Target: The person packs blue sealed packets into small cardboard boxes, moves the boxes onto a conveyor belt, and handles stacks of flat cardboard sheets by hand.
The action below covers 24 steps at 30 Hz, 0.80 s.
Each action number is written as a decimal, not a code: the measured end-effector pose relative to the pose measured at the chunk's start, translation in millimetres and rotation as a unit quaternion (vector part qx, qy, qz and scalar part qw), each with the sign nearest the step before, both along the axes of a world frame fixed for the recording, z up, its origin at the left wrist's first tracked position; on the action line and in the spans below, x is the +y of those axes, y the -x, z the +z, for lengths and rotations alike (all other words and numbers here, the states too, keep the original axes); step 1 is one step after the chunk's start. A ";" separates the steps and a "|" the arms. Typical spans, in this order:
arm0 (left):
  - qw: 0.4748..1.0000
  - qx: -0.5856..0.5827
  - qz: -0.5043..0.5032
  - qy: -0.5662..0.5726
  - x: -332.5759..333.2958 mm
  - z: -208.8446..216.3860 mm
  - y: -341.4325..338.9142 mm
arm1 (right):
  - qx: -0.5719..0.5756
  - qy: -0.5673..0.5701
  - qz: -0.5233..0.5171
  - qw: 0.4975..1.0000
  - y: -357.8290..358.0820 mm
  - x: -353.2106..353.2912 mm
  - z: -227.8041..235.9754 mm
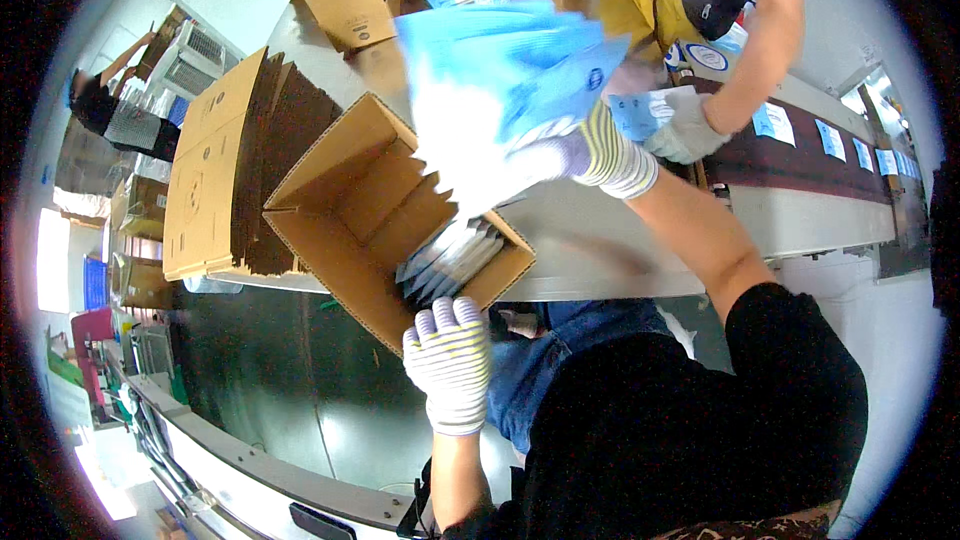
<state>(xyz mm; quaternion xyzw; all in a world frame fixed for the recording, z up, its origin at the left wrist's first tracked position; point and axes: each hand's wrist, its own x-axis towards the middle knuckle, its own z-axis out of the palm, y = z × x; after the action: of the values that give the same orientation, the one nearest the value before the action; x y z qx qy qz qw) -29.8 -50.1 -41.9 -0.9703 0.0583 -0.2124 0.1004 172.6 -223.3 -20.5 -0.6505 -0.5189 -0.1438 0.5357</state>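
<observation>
An open cardboard box (pixel 330 250) stands tilted at the table's near edge. Several flat packets (pixel 455 255) stand in a row inside it, toward its near right corner. My left hand (pixel 448 365), in a striped knit glove, has its fingers hooked over the box's near rim. Above the box's right side, my right hand (pixel 605 155), gloved alike, grips a fanned stack of blue-and-white packets (pixel 510 75). Motion and glare blur the stack's lower part.
Flattened cartons (pixel 220 170) lean left of the box. More cartons (pixel 355 10) sit farther back. To the right, a co-worker's gloved hand (pixel 690 125) touches a packet beside a dark conveyor belt (pixel 790 155) carrying spaced packets (pixel 830 138). Another person (pixel 125 120) stands far left.
</observation>
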 end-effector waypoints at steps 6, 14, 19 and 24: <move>0.998 0.026 -0.009 -0.055 -12.0 -7.7 15.6 | -0.251 0.432 -0.119 0.858 30.3 118.8 40.2; 0.999 0.019 0.030 0.000 -6.4 -14.1 23.8 | -0.123 0.070 0.068 0.988 -2.4 107.8 72.8; 0.999 -0.008 0.031 0.000 -6.3 -6.6 9.0 | 0.041 0.287 -0.211 0.934 -65.0 63.5 -38.2; 0.998 -0.010 0.050 0.021 -1.0 -9.7 8.0 | -0.106 0.338 -0.234 0.905 -4.3 27.8 -150.6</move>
<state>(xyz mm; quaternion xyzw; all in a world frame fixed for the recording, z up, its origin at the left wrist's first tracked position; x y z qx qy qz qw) -37.8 -51.1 -51.6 -0.9718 0.0044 -0.2177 0.0906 176.9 -195.5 -171.1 -0.8764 -0.4225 -0.1492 0.1765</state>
